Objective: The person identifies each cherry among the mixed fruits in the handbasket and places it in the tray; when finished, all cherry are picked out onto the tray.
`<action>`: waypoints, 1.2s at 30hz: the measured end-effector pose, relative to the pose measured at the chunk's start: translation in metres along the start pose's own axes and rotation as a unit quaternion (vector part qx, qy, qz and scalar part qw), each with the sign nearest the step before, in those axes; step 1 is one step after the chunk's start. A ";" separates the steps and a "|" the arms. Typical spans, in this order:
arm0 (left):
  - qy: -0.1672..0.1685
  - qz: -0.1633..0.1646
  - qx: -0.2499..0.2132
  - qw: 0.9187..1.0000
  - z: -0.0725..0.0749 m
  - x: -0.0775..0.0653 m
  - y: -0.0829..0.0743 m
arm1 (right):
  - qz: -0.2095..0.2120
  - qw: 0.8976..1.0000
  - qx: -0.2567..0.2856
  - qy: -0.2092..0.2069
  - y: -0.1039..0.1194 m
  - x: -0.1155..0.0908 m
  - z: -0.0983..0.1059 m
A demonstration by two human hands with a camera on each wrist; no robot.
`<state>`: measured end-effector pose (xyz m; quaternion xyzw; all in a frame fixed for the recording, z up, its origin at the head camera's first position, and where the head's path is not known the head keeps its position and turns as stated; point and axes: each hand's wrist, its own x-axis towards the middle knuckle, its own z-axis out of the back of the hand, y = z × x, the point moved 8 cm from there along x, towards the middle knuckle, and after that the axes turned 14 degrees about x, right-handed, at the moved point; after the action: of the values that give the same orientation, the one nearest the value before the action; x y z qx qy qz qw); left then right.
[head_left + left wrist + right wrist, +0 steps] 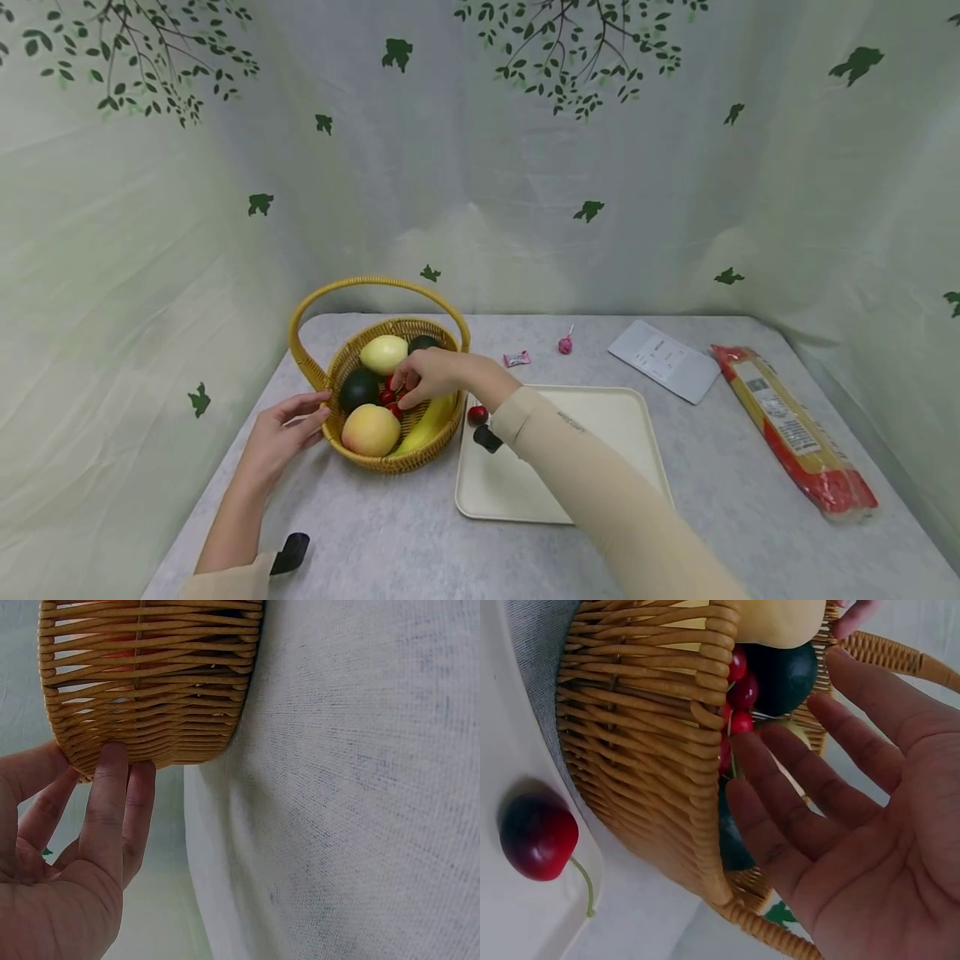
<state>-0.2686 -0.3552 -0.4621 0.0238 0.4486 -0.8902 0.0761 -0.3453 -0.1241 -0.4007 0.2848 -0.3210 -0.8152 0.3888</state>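
Observation:
A wicker basket (390, 465) with a tall handle holds a peach (371, 431), a banana (431, 427), a lemon (384, 354), two dark green avocado-like fruits (358, 389) and several red cherries (387, 397). At the basket's left rim, my left hand (281, 429) grips the edge, its fingers (105, 802) against the woven outside. Over the fruit, my right hand (431, 375) reaches in with fingers spread and bent slightly, fingertips by the cherries. Nothing shows in its grasp in the right wrist view. A single cherry (538, 836) with a green stem lies on the tray.
The cream tray (615, 408) sits right of the basket, partly under my right sleeve. Behind it are a small pink wrapped candy (517, 358) and a lollipop (566, 344). Further right lie a pale flat packet (665, 361) and a red-and-yellow pasta pack (787, 425).

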 end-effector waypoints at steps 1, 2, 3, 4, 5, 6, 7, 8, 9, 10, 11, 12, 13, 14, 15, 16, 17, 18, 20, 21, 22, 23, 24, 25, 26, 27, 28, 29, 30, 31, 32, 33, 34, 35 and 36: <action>0.000 0.000 0.000 1.000 0.000 0.000 0.000 | -0.006 1.000 -0.002 0.002 -0.001 0.003 -0.001; -0.002 0.001 -0.001 1.000 0.001 0.000 0.000 | -0.015 1.000 -0.006 0.002 -0.003 0.005 -0.002; -0.004 0.000 -0.001 1.000 0.002 0.000 0.000 | -0.024 1.000 -0.011 0.003 -0.004 0.007 -0.003; -0.005 0.000 -0.002 1.000 0.002 -0.001 -0.001 | -0.032 0.999 -0.015 0.003 -0.005 0.009 -0.004; -0.006 -0.001 -0.003 1.000 0.003 -0.001 -0.001 | -0.040 0.999 -0.020 0.002 -0.007 0.011 -0.005; -0.007 -0.002 -0.003 1.000 0.004 -0.001 -0.001 | -0.047 0.999 -0.024 0.001 -0.008 0.013 -0.005; -0.007 -0.003 -0.004 1.000 0.004 -0.001 -0.002 | -0.054 0.998 -0.028 0.001 -0.010 0.014 -0.006; -0.007 -0.004 -0.003 1.000 0.004 -0.002 -0.002 | -0.060 0.998 -0.024 0.000 -0.011 0.015 -0.006; -0.007 -0.005 -0.003 1.000 0.004 -0.002 -0.002 | -0.065 0.998 -0.021 -0.002 -0.013 0.016 -0.006; -0.007 -0.006 -0.003 1.000 0.004 -0.002 -0.003 | -0.070 0.997 -0.017 -0.004 -0.014 0.017 -0.006; -0.009 -0.007 -0.002 1.000 0.004 -0.002 -0.003 | -0.074 0.997 -0.013 -0.005 -0.015 0.018 -0.006; -0.010 -0.007 -0.003 1.000 0.004 -0.002 -0.003 | -0.078 0.997 -0.008 -0.006 -0.016 0.018 -0.006; -0.011 -0.007 -0.005 1.000 0.004 -0.003 -0.003 | -0.080 0.997 -0.004 -0.007 -0.017 0.018 -0.006; -0.011 -0.007 -0.006 1.000 0.003 -0.003 -0.003 | -0.083 0.997 -0.002 -0.006 -0.017 0.018 -0.006; -0.011 -0.007 -0.008 1.000 0.003 -0.003 -0.003 | -0.086 0.996 -0.005 -0.005 -0.018 0.019 -0.007; -0.010 -0.007 -0.010 1.000 0.002 -0.003 -0.003 | -0.088 0.996 -0.005 -0.002 -0.018 0.019 -0.008; -0.009 -0.007 -0.010 1.000 0.002 -0.003 -0.003 | -0.088 0.996 -0.002 0.002 -0.018 0.020 -0.009; -0.008 -0.007 -0.010 1.000 0.001 -0.003 -0.002 | -0.087 0.996 -0.003 0.005 -0.017 0.020 -0.011; -0.008 -0.005 -0.009 1.000 0.001 -0.004 -0.001 | -0.084 0.996 -0.001 0.014 -0.016 0.022 -0.014; -0.010 -0.004 -0.007 1.000 0.001 -0.005 0.000 | -0.083 0.996 0.010 0.020 -0.016 0.023 -0.016; -0.011 -0.002 -0.007 1.000 0.001 -0.006 0.001 | -0.081 0.996 0.014 0.024 -0.015 0.024 -0.018; -0.012 -0.001 -0.007 1.000 0.001 -0.006 0.002 | -0.082 0.996 0.019 0.028 -0.015 0.025 -0.019; -0.013 0.000 -0.008 1.000 0.001 -0.007 0.003 | -0.085 0.996 0.017 0.030 -0.015 0.026 -0.020; -0.012 0.002 -0.010 1.000 0.001 -0.007 0.004 | -0.089 0.995 0.017 0.031 -0.015 0.026 -0.021; -0.011 0.003 -0.010 1.000 0.001 -0.007 0.005 | -0.095 0.995 0.015 0.030 -0.016 0.026 -0.021; -0.010 0.002 -0.010 1.000 0.001 -0.006 0.005 | -0.100 0.995 0.009 0.028 -0.017 0.027 -0.021; -0.010 0.003 -0.009 1.000 0.001 -0.006 0.005 | -0.104 0.994 -0.002 0.025 -0.017 0.027 -0.021; -0.010 0.003 -0.009 1.000 0.001 -0.005 0.005 | -0.109 0.994 -0.007 0.024 -0.018 0.026 -0.020; -0.010 0.003 -0.008 1.000 0.001 -0.005 0.005 | -0.112 0.993 -0.012 0.022 -0.018 0.026 -0.020; -0.010 0.003 -0.009 1.000 0.001 -0.004 0.005 | -0.115 0.993 -0.013 0.020 -0.019 0.026 -0.019; -0.011 0.003 -0.010 1.000 0.001 -0.004 0.004 | -0.116 0.993 -0.015 0.018 -0.019 0.026 -0.019; -0.011 0.002 -0.012 1.000 0.001 -0.003 0.004 | -0.118 0.993 -0.014 0.017 -0.020 0.026 -0.018; -0.010 0.002 -0.014 1.000 0.001 -0.003 0.004 | -0.118 0.993 -0.013 0.017 -0.020 0.026 -0.018; -0.009 0.002 -0.017 1.000 0.001 -0.003 0.003 | -0.120 0.993 -0.010 0.017 -0.021 0.026 -0.018; -0.008 0.003 -0.019 1.000 0.000 -0.003 0.003 | -0.122 0.992 -0.006 0.017 -0.021 0.026 -0.018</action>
<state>-0.2654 -0.3571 -0.4641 0.0163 0.4649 -0.8813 0.0827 -0.3564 -0.1404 -0.4336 0.3334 -0.2719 -0.8536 0.2937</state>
